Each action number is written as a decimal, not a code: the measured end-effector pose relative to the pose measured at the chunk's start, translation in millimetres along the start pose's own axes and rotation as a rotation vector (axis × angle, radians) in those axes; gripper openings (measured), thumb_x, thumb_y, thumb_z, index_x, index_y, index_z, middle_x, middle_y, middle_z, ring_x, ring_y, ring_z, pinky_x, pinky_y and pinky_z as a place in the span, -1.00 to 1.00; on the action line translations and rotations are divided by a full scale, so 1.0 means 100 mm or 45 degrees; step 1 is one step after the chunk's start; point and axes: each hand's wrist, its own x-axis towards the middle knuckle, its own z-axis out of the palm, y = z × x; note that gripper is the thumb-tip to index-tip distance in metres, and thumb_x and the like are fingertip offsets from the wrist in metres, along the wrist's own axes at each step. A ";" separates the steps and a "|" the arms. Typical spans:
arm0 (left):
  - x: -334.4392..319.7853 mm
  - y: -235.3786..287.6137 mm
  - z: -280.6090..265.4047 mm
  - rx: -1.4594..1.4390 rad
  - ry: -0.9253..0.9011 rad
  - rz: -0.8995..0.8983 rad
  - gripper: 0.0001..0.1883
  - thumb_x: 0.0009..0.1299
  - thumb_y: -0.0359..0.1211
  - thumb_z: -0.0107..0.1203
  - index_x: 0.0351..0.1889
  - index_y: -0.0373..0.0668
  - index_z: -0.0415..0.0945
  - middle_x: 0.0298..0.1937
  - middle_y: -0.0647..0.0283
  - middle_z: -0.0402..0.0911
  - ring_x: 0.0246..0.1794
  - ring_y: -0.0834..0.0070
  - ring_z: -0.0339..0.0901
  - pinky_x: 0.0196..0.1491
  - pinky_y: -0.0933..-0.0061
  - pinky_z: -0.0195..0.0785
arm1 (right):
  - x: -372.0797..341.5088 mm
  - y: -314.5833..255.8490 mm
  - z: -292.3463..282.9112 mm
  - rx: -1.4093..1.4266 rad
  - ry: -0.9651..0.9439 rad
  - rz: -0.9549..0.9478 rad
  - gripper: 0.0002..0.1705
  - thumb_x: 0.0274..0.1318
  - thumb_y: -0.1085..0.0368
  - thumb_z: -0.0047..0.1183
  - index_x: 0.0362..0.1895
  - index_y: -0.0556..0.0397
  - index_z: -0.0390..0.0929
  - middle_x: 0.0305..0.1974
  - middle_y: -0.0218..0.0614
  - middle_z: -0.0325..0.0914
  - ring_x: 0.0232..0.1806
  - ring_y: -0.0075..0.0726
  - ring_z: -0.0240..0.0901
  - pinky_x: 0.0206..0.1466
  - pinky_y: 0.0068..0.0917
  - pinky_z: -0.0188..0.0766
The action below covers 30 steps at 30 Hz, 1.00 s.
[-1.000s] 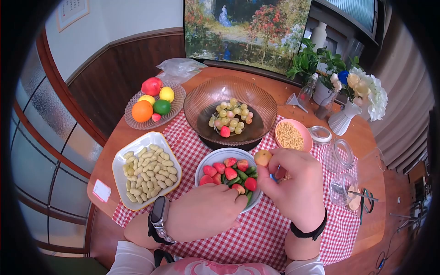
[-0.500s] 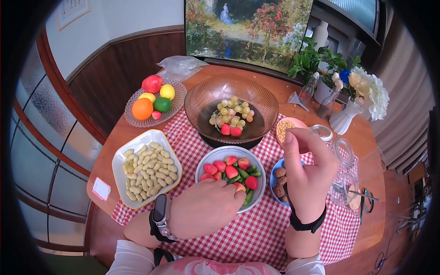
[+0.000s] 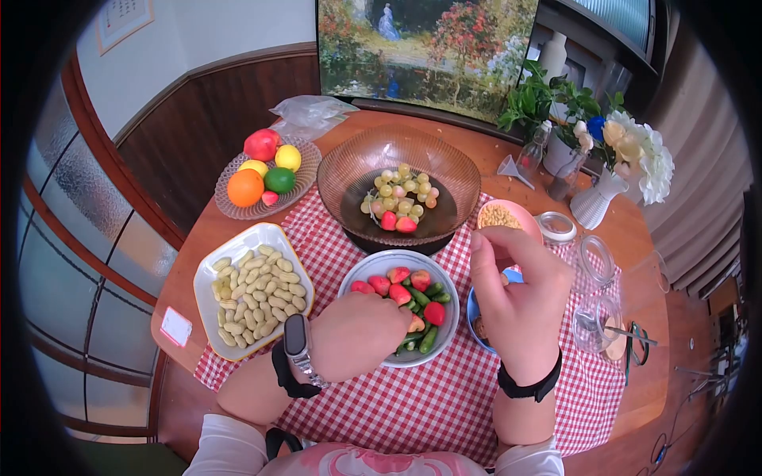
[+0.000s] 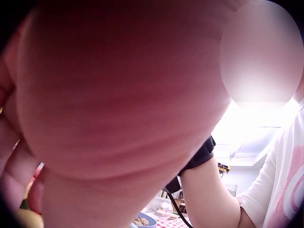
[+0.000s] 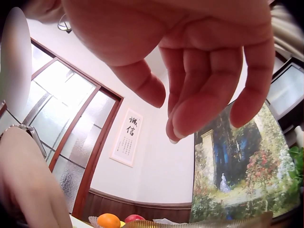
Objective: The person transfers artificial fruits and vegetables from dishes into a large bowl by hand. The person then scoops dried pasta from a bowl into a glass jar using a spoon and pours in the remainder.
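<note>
My left hand [image 3: 365,337] reaches over the near left of a white bowl [image 3: 453,325] of small red fruits [image 3: 398,293], some with yellow patches, and slim green vegetables [image 3: 429,339]. Its fingertips are hidden from above; I cannot tell whether they hold a fruit. In the left wrist view the palm fills most of the picture. My right hand [image 3: 524,297] is raised right of that bowl, its loosely bent fingers [image 5: 204,109] holding nothing. Beyond, a brown ribbed glass bowl [image 3: 456,178] contains grapes [image 3: 405,190] and two red fruits [image 3: 406,225].
A white dish [image 3: 208,309] of peanuts lies left, a glass plate [image 3: 226,202] of mixed fruit behind it. Partly behind my right hand are a blue bowl [image 3: 474,321] and a pink bowl [image 3: 530,224] of kernels. Glass jars [image 3: 589,329] and a white vase [image 3: 595,205] stand right.
The yellowish-red fruit in my right hand has gone; a second red fruit now lies beside the grapes. My right hand drew back rightward, and my left hand shifted slightly within the bowl.
</note>
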 end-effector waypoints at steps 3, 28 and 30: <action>0.02 -0.01 0.00 -0.010 -0.013 0.012 -0.83 0.23 -0.39 0.14 -0.27 -0.29 0.53 -0.37 0.07 0.63 -0.30 0.14 0.64 -0.23 0.17 0.49 | 0.00 0.02 0.01 -0.010 -0.027 0.001 -0.91 0.09 0.37 0.22 -0.34 0.13 0.64 -0.56 -0.24 0.59 -0.57 -0.33 0.55 -0.47 -0.46 0.44; 0.02 0.09 -0.21 -0.213 1.074 0.084 -0.70 0.13 -0.39 0.29 -0.22 -0.22 0.46 -0.34 0.15 0.56 -0.32 0.18 0.57 -0.26 0.23 0.44 | -0.04 -0.15 -0.01 0.230 -0.417 -0.099 -0.75 0.03 0.38 0.28 -0.25 0.10 0.46 -0.50 -0.22 0.56 -0.49 -0.18 0.58 -0.46 -0.37 0.45; 0.02 0.10 -0.21 -0.212 1.082 0.104 -0.69 0.15 -0.37 0.27 -0.21 -0.22 0.42 -0.31 0.17 0.55 -0.28 0.19 0.57 -0.21 0.22 0.43 | -0.05 -0.11 -0.03 0.182 -0.416 -0.172 -0.75 0.02 0.38 0.29 -0.26 0.09 0.46 -0.49 -0.24 0.56 -0.50 -0.21 0.58 -0.46 -0.38 0.45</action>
